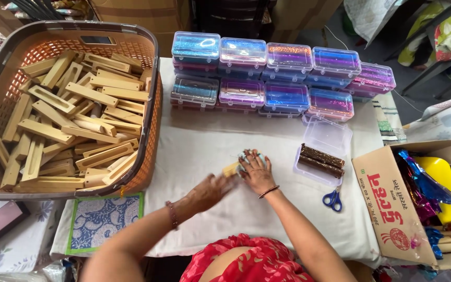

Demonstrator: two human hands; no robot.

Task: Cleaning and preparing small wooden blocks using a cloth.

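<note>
Fingers of right hand spread flat over small wooden block in shiny wrap, left hand blurred, grip unclear, touching block's end, white-clothed bench, blue-handled scissors nearby

Your hands met at the centre of the frame on the white-clothed desk: your right hand pressed down on a small shiny-wrapped piece, and your left hand, blurred, touched a pale wooden block beside it. Just right lay an open clear box with two brown wrapped sticks, blue scissors below it. An orange basket of wooden pieces filled the upper left; stacked glittery boxes lined the top.
</note>
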